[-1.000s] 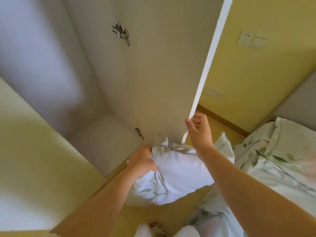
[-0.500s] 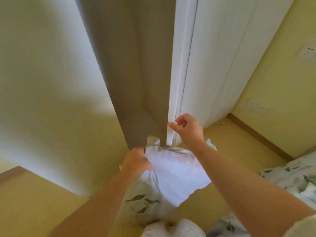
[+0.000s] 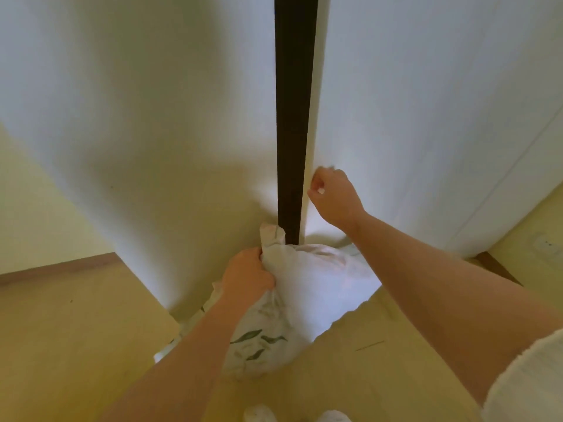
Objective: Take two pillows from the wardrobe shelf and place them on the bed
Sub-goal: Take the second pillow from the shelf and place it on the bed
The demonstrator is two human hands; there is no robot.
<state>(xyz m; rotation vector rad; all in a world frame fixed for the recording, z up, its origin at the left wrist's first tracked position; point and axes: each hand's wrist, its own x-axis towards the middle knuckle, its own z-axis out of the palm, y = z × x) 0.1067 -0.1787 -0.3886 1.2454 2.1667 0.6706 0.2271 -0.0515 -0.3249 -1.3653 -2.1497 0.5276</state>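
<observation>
Since a moment ago the right wardrobe door has swung nearly shut, so only a narrow dark gap is left between it and the left door, and the bed has dropped out of view. Right hand sits loosely curled at that door's edge, not gripping anything as far as one can tell. Left hand is clenched on a bunched upper corner of the pillow, which hangs low in front of the person, just below the gap, with its long axis running down toward the floor. So the left hand has it and the right is free. Pillow looks soft and floppy: white case, green leaf print near the bottom, corner twisted into a little tuft. Probably the bed lies off to the right, so it'd have to be carried that way.
</observation>
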